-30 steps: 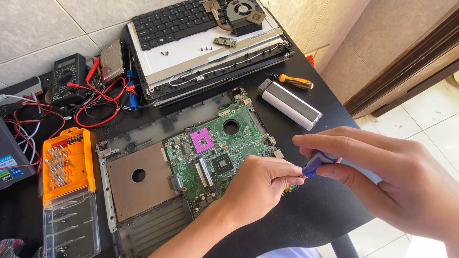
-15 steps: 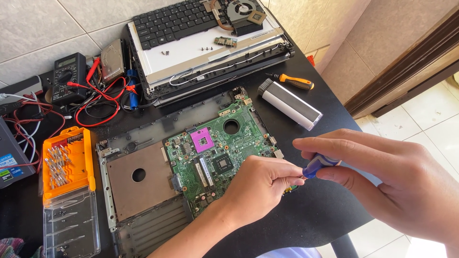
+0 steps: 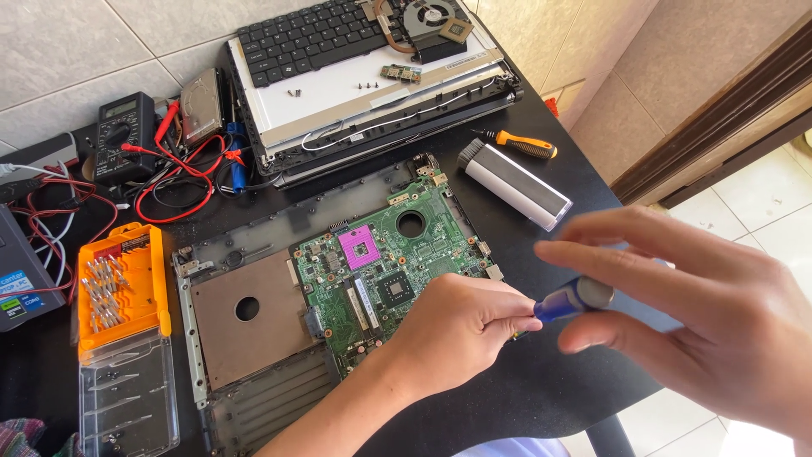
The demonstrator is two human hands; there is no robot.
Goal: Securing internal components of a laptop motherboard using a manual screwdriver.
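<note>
1. One orange bit case lies at the far left of the black table.
2. Green motherboard sits in the middle, inside a grey laptop base.
3. Left hand is closed around the front part of the blue screwdriver, at the board's right edge.
4. Right hand pinches the screwdriver's grey cap with the fingertips; the tool's long axis runs nearly level, tip toward the left.

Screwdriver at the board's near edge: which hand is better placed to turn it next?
Right. The right hand has its fingers around the blue screwdriver handle's end, free to twist. The left hand is closed low around the shaft by the green board, steadying it.
</note>
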